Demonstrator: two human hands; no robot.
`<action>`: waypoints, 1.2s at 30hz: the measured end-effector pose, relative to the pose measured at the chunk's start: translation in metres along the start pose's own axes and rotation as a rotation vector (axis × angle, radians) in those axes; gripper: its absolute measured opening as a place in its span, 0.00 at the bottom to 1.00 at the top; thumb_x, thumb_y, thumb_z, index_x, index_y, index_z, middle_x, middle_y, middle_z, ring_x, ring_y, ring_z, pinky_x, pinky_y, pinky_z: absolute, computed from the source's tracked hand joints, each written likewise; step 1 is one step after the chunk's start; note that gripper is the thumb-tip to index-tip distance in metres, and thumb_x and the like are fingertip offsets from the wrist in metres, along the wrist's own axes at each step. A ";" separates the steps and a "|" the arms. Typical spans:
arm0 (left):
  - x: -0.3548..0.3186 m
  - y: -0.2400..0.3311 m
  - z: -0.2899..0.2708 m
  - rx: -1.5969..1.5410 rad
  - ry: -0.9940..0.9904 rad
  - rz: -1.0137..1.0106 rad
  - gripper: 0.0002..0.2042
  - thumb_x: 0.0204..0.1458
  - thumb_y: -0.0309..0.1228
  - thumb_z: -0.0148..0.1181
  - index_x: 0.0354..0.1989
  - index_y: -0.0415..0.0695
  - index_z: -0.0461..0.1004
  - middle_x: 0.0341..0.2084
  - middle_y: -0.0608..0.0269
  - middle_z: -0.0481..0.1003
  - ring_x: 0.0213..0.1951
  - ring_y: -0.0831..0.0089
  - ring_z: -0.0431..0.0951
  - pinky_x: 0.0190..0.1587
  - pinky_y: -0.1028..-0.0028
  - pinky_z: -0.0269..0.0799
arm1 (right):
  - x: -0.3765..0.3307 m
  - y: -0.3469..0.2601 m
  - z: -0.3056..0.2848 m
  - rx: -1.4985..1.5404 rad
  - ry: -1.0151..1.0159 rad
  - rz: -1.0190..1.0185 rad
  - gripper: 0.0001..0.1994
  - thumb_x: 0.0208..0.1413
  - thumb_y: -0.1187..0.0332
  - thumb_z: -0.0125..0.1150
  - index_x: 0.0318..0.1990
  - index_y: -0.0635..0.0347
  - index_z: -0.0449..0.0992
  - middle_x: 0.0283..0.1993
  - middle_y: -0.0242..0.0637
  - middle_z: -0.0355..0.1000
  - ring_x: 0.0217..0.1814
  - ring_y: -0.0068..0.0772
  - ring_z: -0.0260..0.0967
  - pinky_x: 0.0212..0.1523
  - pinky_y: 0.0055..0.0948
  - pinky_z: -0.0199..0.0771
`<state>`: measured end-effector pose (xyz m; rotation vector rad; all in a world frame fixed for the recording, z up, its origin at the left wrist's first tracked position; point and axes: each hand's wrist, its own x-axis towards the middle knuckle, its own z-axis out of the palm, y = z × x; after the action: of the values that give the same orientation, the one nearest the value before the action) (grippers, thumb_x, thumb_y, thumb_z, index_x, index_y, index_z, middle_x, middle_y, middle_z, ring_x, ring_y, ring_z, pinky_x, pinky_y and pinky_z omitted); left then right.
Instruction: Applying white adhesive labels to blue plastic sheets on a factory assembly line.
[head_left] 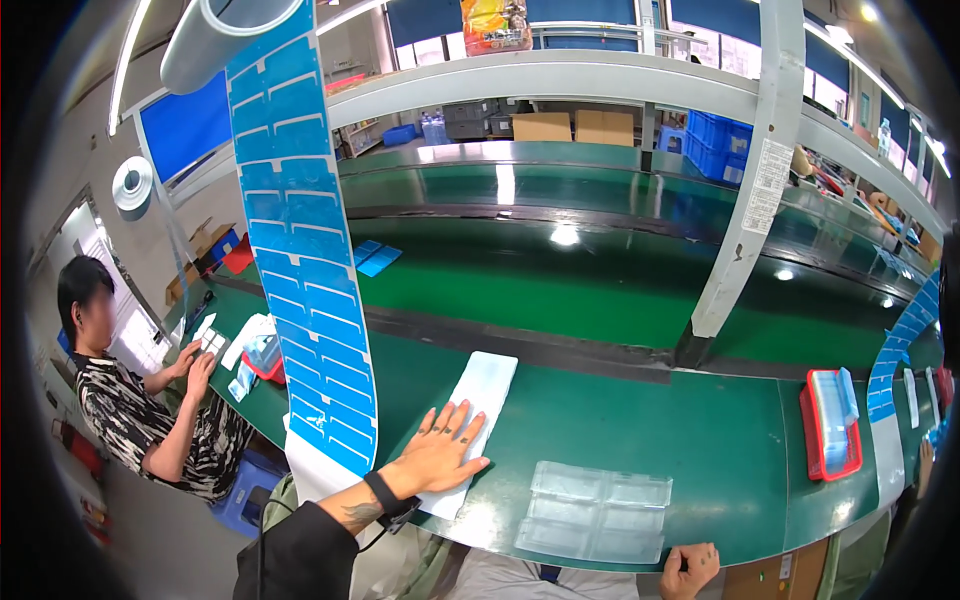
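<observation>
Green and shiny, the long work table [700, 420] curves across a big workshop with blue windows far behind. On it, the left hand [440, 450] lies flat with its fingers [462, 418] spread wide, pressing down on a long white sheet [470, 420]. It pinches nothing. The sheet looks thin, light and bendy, so it would likely flop if picked up by one end; the long edges near its middle seem the best place to hold it. From the hand, the sheet runs up toward one o'clock, and its near end pokes out under the wrist. A clear plastic tray [598, 510] lies flat at about four o'clock from that hand, a little apart. The right hand [688, 568] sits curled at the table's near edge, just past the tray; I cannot tell if it holds something. A blue label strip [305, 260] hangs at ten o'clock. A red tray [830, 425] sits far off at three o'clock.
</observation>
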<state>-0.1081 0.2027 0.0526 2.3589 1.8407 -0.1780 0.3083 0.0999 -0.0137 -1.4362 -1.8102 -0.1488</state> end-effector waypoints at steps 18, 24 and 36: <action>-0.063 0.009 0.031 0.018 0.250 0.009 0.33 0.56 0.52 0.49 0.66 0.44 0.58 0.65 0.43 0.54 0.66 0.45 0.53 0.66 0.49 0.45 | -0.003 -0.005 0.000 -0.016 -0.046 0.039 0.02 0.49 0.71 0.60 0.29 0.58 0.75 0.28 0.43 0.71 0.30 0.51 0.67 0.33 0.44 0.66; -0.078 0.002 0.034 -0.183 0.332 -0.021 0.32 0.54 0.47 0.53 0.65 0.44 0.58 0.65 0.40 0.53 0.67 0.44 0.52 0.67 0.50 0.43 | 0.002 -0.003 0.001 0.030 -0.027 0.002 0.01 0.49 0.73 0.61 0.29 0.58 0.74 0.29 0.44 0.72 0.30 0.50 0.68 0.31 0.41 0.66; -0.106 0.046 0.067 -0.478 0.768 0.058 0.26 0.44 0.37 0.60 0.52 0.36 0.69 0.53 0.37 0.64 0.54 0.44 0.66 0.57 0.51 0.61 | -0.003 0.005 -0.004 0.123 0.087 0.081 0.04 0.40 0.72 0.60 0.19 0.56 0.72 0.20 0.36 0.69 0.23 0.37 0.65 0.24 0.33 0.60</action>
<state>-0.0891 0.0781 0.0078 2.2578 1.7653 1.1833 0.3150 0.0973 -0.0152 -1.3928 -1.6591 -0.0566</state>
